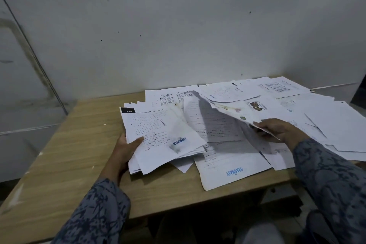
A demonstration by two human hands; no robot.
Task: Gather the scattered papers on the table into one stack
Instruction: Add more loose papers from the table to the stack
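While loose papers (267,105) cover the wooden table's (65,144) right half, left hand (126,148) grips a gathered stack (162,136) at its near-left edge w/ thumb on top; right hand (281,130) pinches one lifted sheet (233,109).

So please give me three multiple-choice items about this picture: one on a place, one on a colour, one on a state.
1. Where does the sheet stamped APPROVED lie?
A. near edge of the table
B. on the floor
C. against the wall

2. What colour is its stamp?
A. red
B. blue
C. green

3. What does the right hand do?
A. rests empty
B. lifts a sheet by its corner
C. presses the wall

Answers: 1 A, the sheet overhangs the near edge; 2 B, the letters are blue; 3 B, the fingers pinch a raised page while the left hand holds the stack.
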